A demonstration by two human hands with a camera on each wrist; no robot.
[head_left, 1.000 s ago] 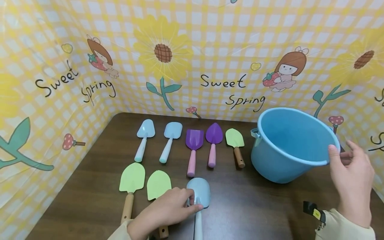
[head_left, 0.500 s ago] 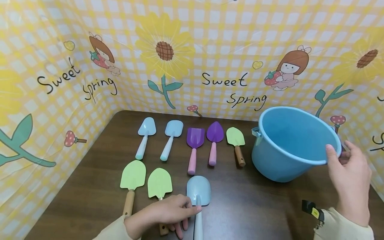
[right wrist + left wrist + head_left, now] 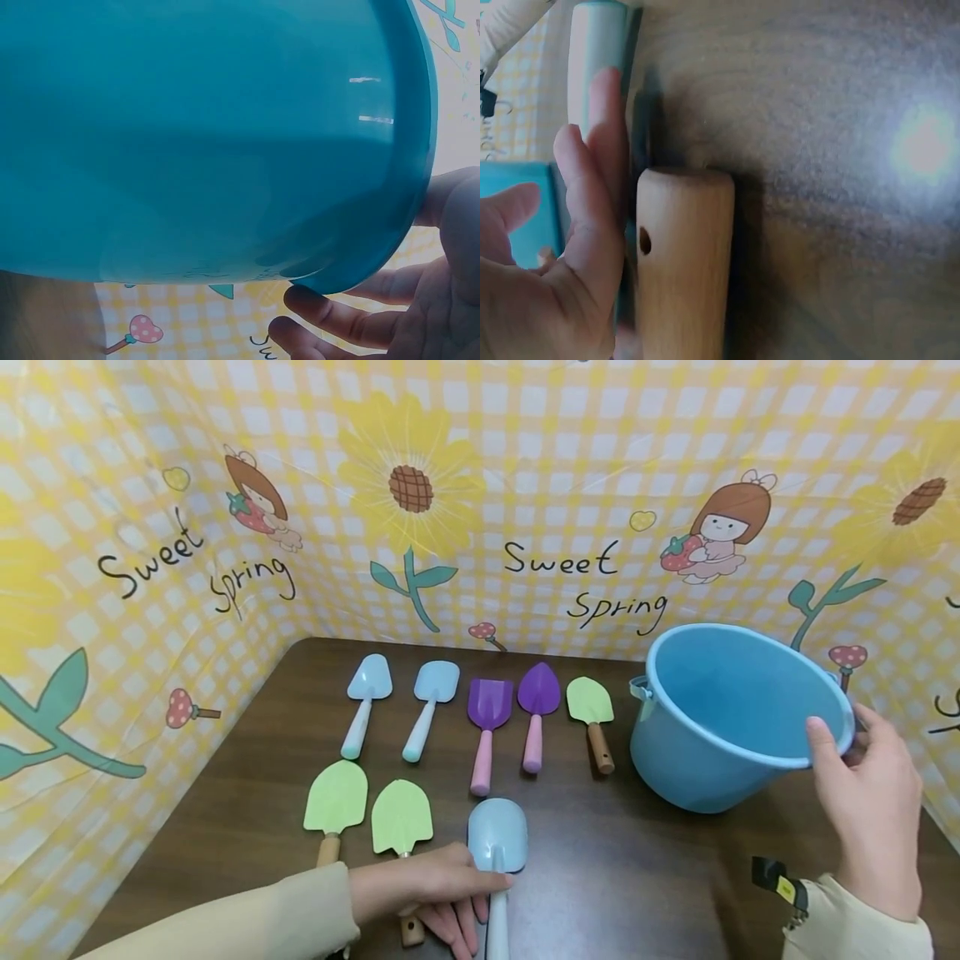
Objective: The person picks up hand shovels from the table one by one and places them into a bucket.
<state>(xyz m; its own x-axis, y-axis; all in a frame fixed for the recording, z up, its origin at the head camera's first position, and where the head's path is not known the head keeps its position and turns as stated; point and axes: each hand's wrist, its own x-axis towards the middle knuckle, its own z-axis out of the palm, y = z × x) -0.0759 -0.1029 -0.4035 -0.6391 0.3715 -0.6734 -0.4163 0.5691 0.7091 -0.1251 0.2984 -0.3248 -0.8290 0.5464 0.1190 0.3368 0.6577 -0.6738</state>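
In the head view my left hand [image 3: 438, 885] is low by the handle of a grey-blue garden trowel [image 3: 497, 833], its thumb crossing the trowel's neck. The left wrist view shows the fingers [image 3: 592, 217] extended beside that trowel's pale handle [image 3: 596, 45], with the thumb apart; whether they touch it, I cannot tell. Under this hand lies a green trowel [image 3: 402, 817] with a wooden handle [image 3: 686, 262]. My right hand [image 3: 870, 802] grips the rim of a blue bucket [image 3: 697, 768], thumb over the edge and fingers behind. The bucket is tilted.
A larger green trowel [image 3: 336, 797] lies at left, partly behind the left sleeve. Along the back of the brown table [image 3: 600, 868] lie two light-blue trowels [image 3: 435, 682], two purple ones [image 3: 490, 703] and a small green one [image 3: 589, 700]. Patterned cloth [image 3: 525, 485] hangs behind.
My left hand has drawn down from the grey-blue trowel's blade to its neck and turned, its fingers uncurling. The right hand keeps holding the bucket, nearly still.
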